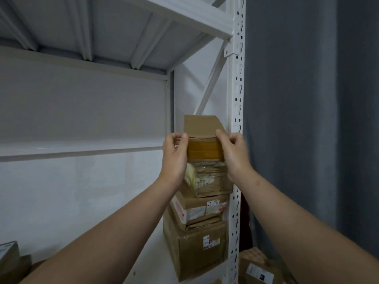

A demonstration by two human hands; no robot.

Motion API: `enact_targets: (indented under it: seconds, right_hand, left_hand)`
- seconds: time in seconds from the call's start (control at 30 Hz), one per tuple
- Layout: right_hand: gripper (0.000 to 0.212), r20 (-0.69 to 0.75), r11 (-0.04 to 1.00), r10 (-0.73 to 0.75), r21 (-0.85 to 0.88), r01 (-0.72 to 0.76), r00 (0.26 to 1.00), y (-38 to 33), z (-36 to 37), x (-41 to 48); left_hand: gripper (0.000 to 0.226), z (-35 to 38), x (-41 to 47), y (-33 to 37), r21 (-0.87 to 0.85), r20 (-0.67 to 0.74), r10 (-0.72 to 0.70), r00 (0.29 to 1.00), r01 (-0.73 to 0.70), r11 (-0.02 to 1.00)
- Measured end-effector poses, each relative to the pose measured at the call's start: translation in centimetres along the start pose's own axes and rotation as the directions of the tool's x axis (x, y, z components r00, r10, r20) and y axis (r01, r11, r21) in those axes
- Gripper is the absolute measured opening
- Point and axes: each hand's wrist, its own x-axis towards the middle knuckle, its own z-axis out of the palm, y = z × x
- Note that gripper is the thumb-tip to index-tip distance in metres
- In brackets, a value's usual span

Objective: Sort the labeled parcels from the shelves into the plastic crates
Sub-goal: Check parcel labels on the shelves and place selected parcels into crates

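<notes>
while both arms reach up toward the right end of the white metal shelving, the left hand and the right hand hold a small cardboard parcel between them, one on each side. each hand has its fingers curled round an edge of the parcel, the thumbs lying on the near face by a band of brownish-yellow tape. the parcel stands upright at the top of a stack against the shelving's right post; whether it touches the box below i cannot tell. under it sits a worn labeled box, tilted a little, then a box with red-and-white tape, then a large carton with a small white label, resting on a lower shelf board. a grey curtain hangs to the right of the post, and more cartons lie low beside it. another box shows at the bottom left corner.
</notes>
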Motion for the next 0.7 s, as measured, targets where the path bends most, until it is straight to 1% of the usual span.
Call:
enact_targets:
  seconds: [0.03,0.1,0.13,0.17,0.23,0.27,0.3,0.33,0.37,0.4,0.47,0.5,0.53,0.6,0.7]
  right_hand:
    - [0.032,-0.017,1.000,-0.016,0.002,0.016,1.000,0.1,0.3,-0.1]
    - [0.048,0.005,0.997,-0.078,0.024,0.078,0.997,0.3,0.7,-0.5]
    - [0.058,0.038,0.991,-0.135,0.003,0.135,0.990,0.3,1.0,-0.9]
    - [0.066,0.073,0.977,-0.200,-0.054,0.204,0.977,0.2,1.5,-1.5]
    - [0.081,0.126,0.916,-0.327,-0.202,0.347,0.936,0.1,2.5,-2.6]
    - [0.088,0.153,0.873,-0.386,-0.259,0.414,0.910,0.1,3.1,-3.2]
    - [0.095,0.191,0.830,-0.433,-0.295,0.473,0.881,0.1,3.7,-3.7]
    - [0.101,0.242,0.798,-0.463,-0.305,0.520,0.853,0.2,4.3,-4.2]
    - [0.106,0.293,0.780,-0.476,-0.296,0.552,0.829,0.2,4.9,-4.6]
    - [0.108,0.335,0.771,-0.480,-0.281,0.572,0.811,0.2,5.4,-4.9]
    - [0.104,0.382,0.766,-0.497,-0.227,0.601,0.779,0.3,6.0,-5.3]
    - [0.096,0.391,0.770,-0.509,-0.193,0.609,0.767,0.4,6.2,-5.4]
    - [0.088,0.395,0.775,-0.515,-0.164,0.610,0.761,0.4,6.3,-5.6]
    - [0.074,0.393,0.769,-0.531,-0.147,0.622,0.750,0.6,6.8,-6.1]
    - [0.056,0.367,0.647,-0.641,-0.215,0.732,0.674,1.1,7.7,-6.5]
  left_hand:
    - [0.016,-0.6,0.1,0.1,0.022,0.000,-0.018,1.000,0.018,1.000]
    - [0.022,-1.7,0.1,0.4,0.070,0.025,-0.050,0.998,0.048,0.996]
    - [0.031,-2.1,0.1,0.6,0.072,0.047,-0.056,0.997,0.052,0.996]
    - [0.043,-2.5,0.0,0.9,0.065,0.075,-0.055,0.996,0.050,0.997]
    - [0.071,-3.1,-0.3,1.7,0.079,0.164,-0.050,0.985,0.037,0.996]
    - [0.080,-3.4,-0.3,2.2,0.088,0.219,-0.063,0.974,0.044,0.995]
    - [0.081,-3.7,-0.3,2.7,0.073,0.275,-0.076,0.959,0.058,0.996]
    - [0.074,-4.1,-0.1,2.9,0.046,0.320,-0.074,0.945,0.063,0.997]
    - [0.067,-4.6,0.1,3.0,0.020,0.332,-0.059,0.941,0.056,0.998]
    - [0.067,-5.0,0.4,3.0,-0.008,0.301,-0.038,0.953,0.042,0.999]
    - [0.090,-6.0,1.0,2.5,-0.049,0.173,-0.008,0.985,0.017,0.999]
    - [0.100,-6.4,1.1,2.3,-0.051,0.107,0.004,0.994,0.002,0.999]
    - [0.105,-6.8,1.1,2.3,-0.055,0.060,0.018,0.998,-0.015,0.998]
    - [0.103,-7.4,0.9,2.2,-0.064,0.022,0.049,0.999,-0.047,0.997]
    - [0.098,-8.1,0.7,2.2,-0.065,0.039,0.075,0.996,-0.073,0.995]
